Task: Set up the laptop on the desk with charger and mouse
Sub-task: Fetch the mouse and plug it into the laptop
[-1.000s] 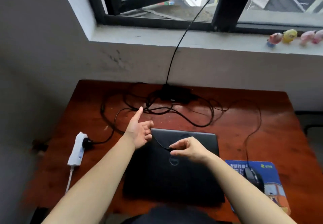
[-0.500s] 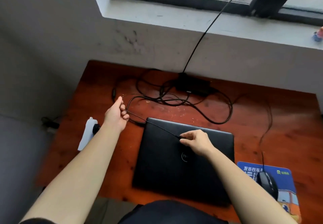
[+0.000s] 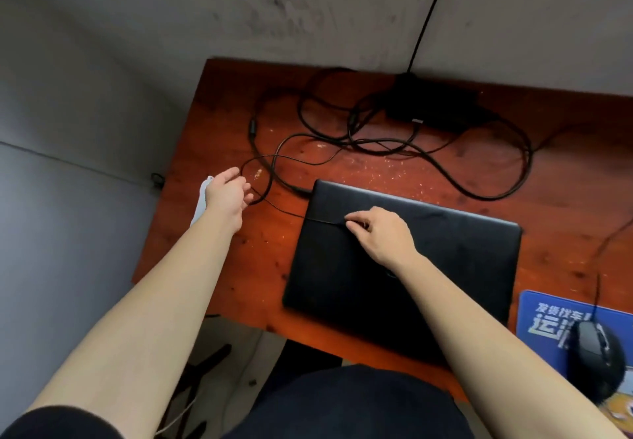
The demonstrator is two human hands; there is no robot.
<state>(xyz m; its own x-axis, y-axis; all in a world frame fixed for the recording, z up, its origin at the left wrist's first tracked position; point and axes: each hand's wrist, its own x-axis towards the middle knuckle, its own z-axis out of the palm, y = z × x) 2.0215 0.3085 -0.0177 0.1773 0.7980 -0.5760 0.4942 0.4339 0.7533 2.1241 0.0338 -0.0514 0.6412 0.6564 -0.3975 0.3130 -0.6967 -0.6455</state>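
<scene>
right hand (image 3: 380,236) fingers tight on thin cable (image 3: 325,220) over closed laptop (image 3: 445,260); left hand (image 3: 227,195) fingers curled round it

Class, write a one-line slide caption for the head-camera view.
Right hand pinches a thin black cable on the closed laptop; left hand holds its loop.

Blue mousepad (image 3: 544,322) with white lettering sits bottom right, white power strip (image 3: 199,207) off left, scuffed grey wall (image 3: 171,27) behind.
</scene>
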